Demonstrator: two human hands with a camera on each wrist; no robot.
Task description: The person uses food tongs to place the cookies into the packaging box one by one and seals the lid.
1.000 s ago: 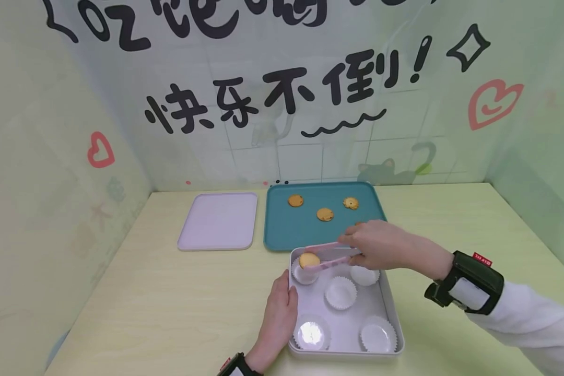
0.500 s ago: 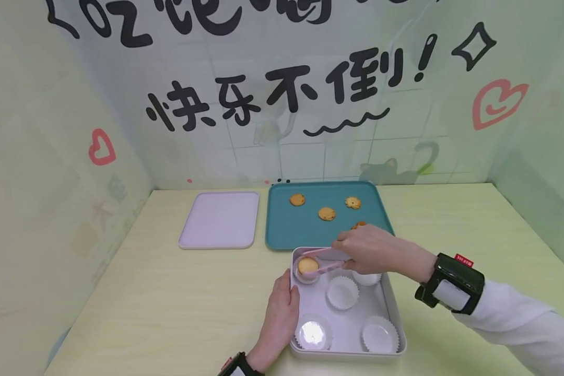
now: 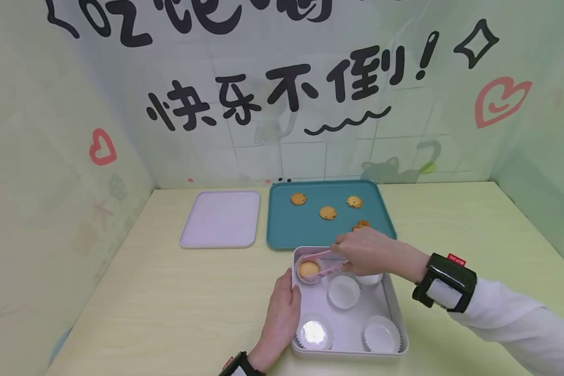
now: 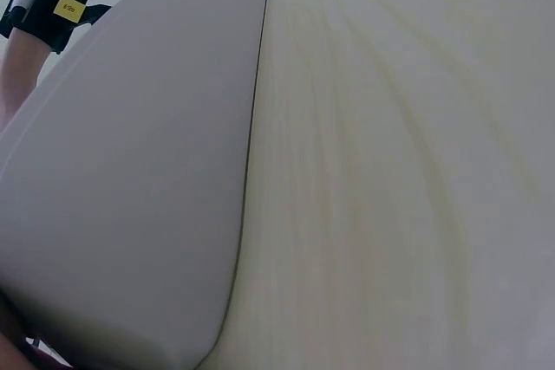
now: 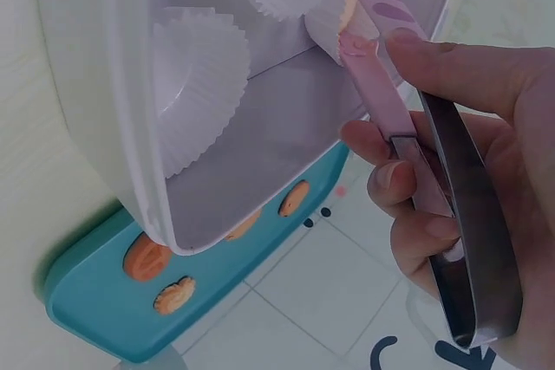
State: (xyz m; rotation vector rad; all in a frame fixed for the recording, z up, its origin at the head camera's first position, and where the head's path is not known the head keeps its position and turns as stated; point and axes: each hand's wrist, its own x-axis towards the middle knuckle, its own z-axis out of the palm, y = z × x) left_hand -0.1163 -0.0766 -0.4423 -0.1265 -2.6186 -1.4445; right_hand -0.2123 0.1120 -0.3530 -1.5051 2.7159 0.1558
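My right hand (image 3: 364,253) holds a pair of tongs (image 5: 464,205) with metal handles and pink tips, thumb on one arm and fingers on the other. The tips stand around a round golden cookie (image 3: 308,269), which sits low in a white paper cup at the far left corner of the pale lilac box (image 3: 352,342). My left hand (image 3: 279,313) lies along the box's left wall, fingers extended, thumb at the rim. Its fingers are hidden in the left wrist view, where the box's outer wall (image 4: 147,153) fills the left side.
Several more paper cups (image 3: 343,292) stand in the box. Behind it, a teal tray (image 3: 282,230) bears several cookies (image 3: 328,212). A flat lilac tray (image 3: 221,219) lies to its left. Printed walls (image 3: 272,156) enclose the wooden table (image 3: 169,308).
The cookie in the tongs has gone from above the far left cup down into it. My right hand moved slightly left with the tongs. The left hand stays at the box wall.
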